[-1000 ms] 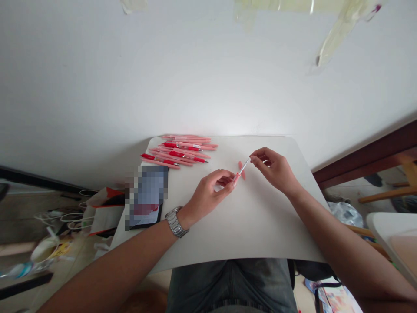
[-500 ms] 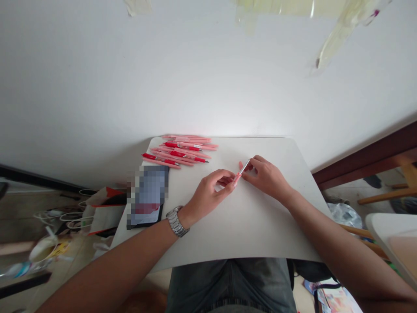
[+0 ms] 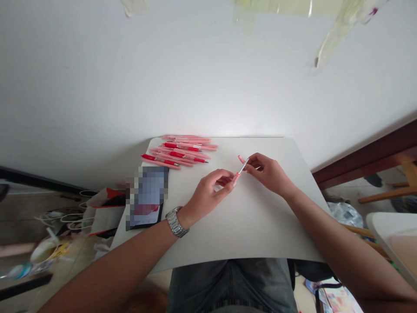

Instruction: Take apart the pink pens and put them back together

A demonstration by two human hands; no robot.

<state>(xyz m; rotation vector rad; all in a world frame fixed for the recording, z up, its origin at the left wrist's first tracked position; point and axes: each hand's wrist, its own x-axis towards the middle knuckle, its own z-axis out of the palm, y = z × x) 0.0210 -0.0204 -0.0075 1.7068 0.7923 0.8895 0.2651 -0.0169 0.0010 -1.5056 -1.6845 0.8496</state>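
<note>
Over the white table (image 3: 260, 213), my left hand (image 3: 215, 187) pinches a pink pen barrel (image 3: 236, 177) between thumb and fingers. A thin pale refill (image 3: 244, 165) sticks up out of that barrel towards the right. My right hand (image 3: 265, 171) has its thumb and fingers drawn together close to the refill's upper end. From its fingertips a short pink pen part (image 3: 240, 158) juts out to the left, apart from the barrel. To the left lies a pile of pink pens (image 3: 185, 152), several of them with red grips.
At the table's left edge lies a tablet-like device (image 3: 148, 198) with its screen blurred out. A white wall (image 3: 208, 78) rises right behind the table. Cables and bags clutter the floor at left, and another white tabletop (image 3: 387, 226) stands at right.
My right hand has shifted slightly right and up, and the pink pen part at its fingertips shows more fully. My left hand stays in place with the barrel.
</note>
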